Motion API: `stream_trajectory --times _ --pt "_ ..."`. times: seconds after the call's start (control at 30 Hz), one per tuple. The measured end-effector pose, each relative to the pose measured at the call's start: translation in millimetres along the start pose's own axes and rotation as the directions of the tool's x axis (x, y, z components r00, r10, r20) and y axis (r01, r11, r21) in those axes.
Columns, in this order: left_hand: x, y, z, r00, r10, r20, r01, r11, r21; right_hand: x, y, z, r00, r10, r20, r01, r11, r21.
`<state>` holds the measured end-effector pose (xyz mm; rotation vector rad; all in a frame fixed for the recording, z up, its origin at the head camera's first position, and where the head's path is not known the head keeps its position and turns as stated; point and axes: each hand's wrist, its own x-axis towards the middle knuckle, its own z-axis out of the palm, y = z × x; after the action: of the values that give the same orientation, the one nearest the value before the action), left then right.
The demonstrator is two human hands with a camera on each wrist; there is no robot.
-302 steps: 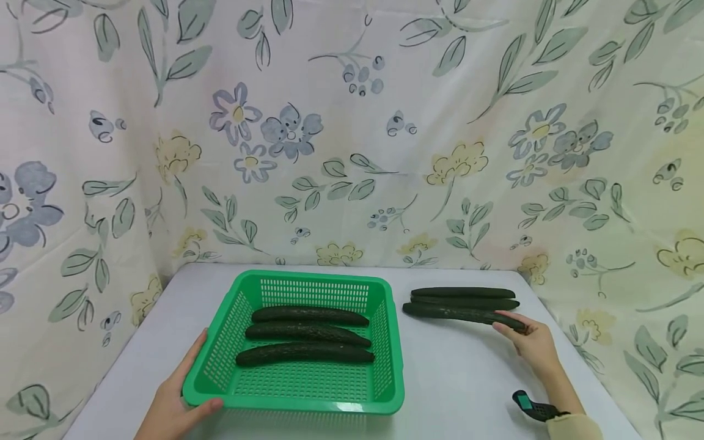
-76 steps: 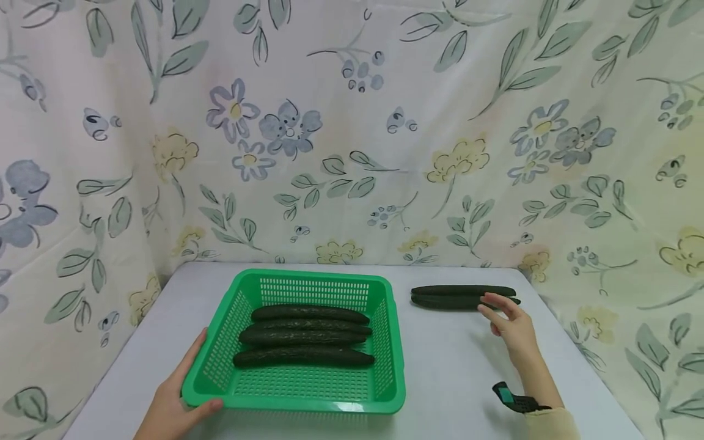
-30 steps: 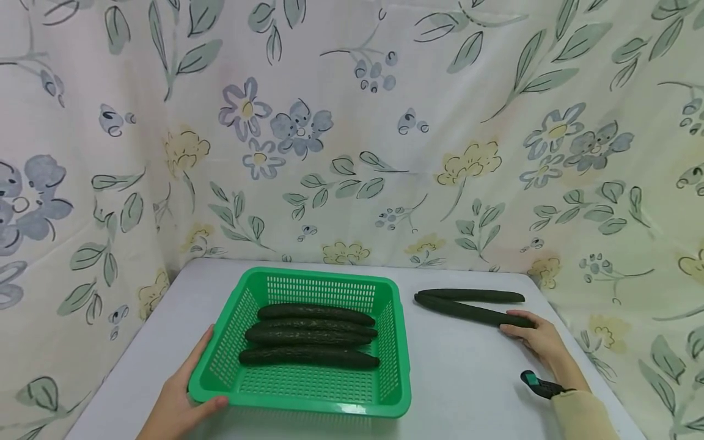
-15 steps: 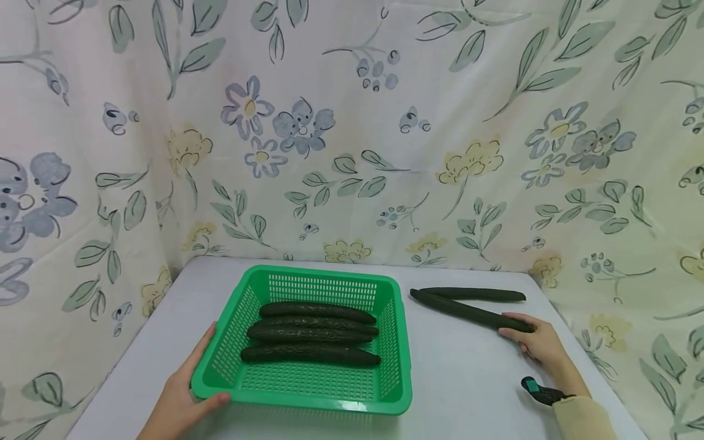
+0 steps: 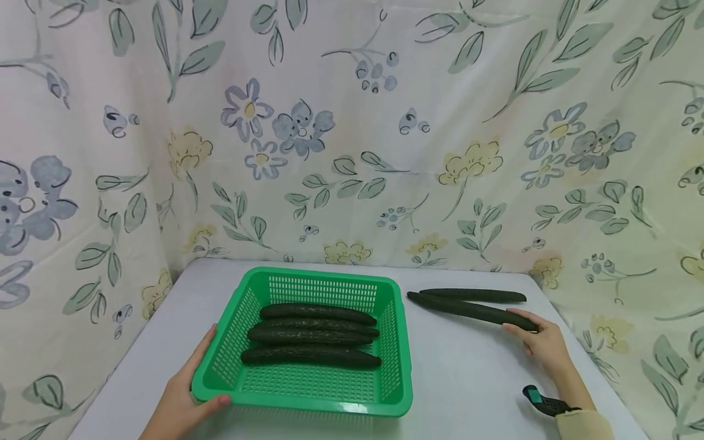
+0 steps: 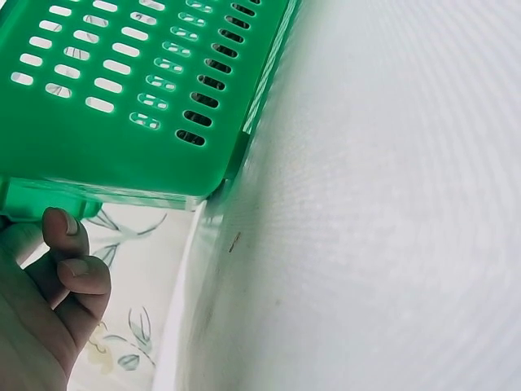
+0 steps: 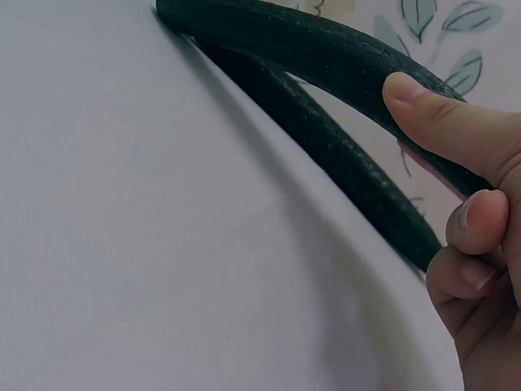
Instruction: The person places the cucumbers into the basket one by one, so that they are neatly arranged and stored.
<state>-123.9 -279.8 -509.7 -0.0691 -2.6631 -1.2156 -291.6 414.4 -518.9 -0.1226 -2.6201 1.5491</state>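
In the head view, a green plastic basket (image 5: pixel 324 400) with slotted walls holds several dark green cucumbers (image 5: pixel 310 354) lying side by side. My left hand (image 5: pixel 178 394) holds its near left corner, thumb at the front rim and fingers along the left side. On the right, my right hand (image 5: pixel 547 348) pinches the right end of another cucumber (image 5: pixel 467 308). In the right wrist view, that held cucumber (image 7: pixel 317 41) is tilted, its gripped end raised off the table and its far end low. Behind it, one more cucumber (image 5: pixel 484 295) lies on the table.
The white table (image 5: pixel 456 373) extends around the basket and under the right hand. A floral curtain (image 5: pixel 352 153) hangs behind the table and along both sides. A dark band with a teal piece (image 5: pixel 541 403) is on the right wrist.
Since ten seconds ago, one cucumber has passed from the right group into the basket. The right hand, holding nothing 2.5 seconds ago, now grips the nearer remaining cucumber and has raised its end.
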Motion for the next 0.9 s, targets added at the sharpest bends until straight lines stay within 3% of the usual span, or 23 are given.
stream_trajectory --times 0.2,0.4,0.67,0.9 --pt "0.1 -0.1 -0.7 1.000 0.009 -0.005 -0.009 1.000 0.011 -4.6 -17 1 0.994 -0.105 -0.028 0.105 0.994 0.012" --pt "-1.1 -0.9 -0.3 0.999 0.024 -0.022 -0.023 0.999 0.030 -6.1 -32 1 0.991 -0.116 -0.061 0.118 0.993 0.020" --pt "-2.4 -2.0 -0.8 0.999 0.031 -0.033 -0.030 0.999 0.039 -9.3 -52 -1 0.984 -0.099 -0.145 0.120 0.982 0.147" --pt "-2.8 -1.9 -0.6 0.999 0.033 -0.034 -0.032 0.999 0.041 -11.3 -70 2 0.969 -0.111 -0.219 0.176 0.937 0.303"
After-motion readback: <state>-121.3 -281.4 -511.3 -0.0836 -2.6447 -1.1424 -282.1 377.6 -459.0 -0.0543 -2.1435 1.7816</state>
